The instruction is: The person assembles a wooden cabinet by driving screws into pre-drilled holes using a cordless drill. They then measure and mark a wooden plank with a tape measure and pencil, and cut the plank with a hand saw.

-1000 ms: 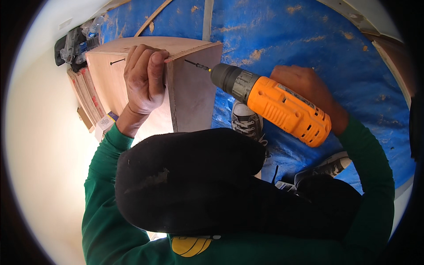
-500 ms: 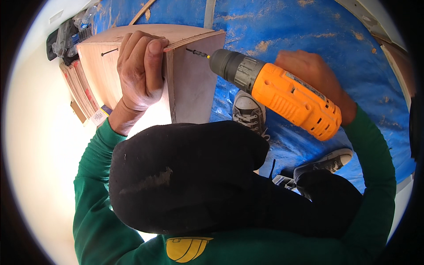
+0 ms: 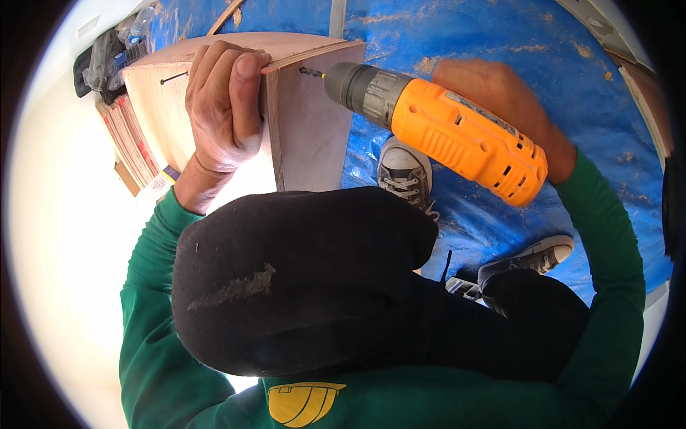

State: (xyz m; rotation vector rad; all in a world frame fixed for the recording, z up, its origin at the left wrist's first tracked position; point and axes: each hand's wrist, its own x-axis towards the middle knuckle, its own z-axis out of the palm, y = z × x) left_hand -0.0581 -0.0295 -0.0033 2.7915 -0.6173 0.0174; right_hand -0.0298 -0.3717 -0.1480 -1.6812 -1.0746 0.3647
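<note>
An orange drill hangs to the right of a wooden box, its long axis slanting toward the panel on the box's right, with the chuck end nearest the wood and the rear end farthest from it. A dark shaft bridges the short gap, its tip seeming to meet that panel just below the upper edge, near the corner. The left hand is the nearer of the two, bent tightly over that same corner of the box and gripping it. The right hand is well apart from the box, on the drill's far side, so that the tool lies between it and the wearer; its fingers curl as if around the handle, which the orange body conceals, along with any trigger. Left of the corner, a dark screw juts from the box's other panel. Whether the shaft is bit, screw or both is hard to make out, as is any depth in the wood. A black-clad leg cuts off the box's lower part, and glare washes out its lower left.
</note>
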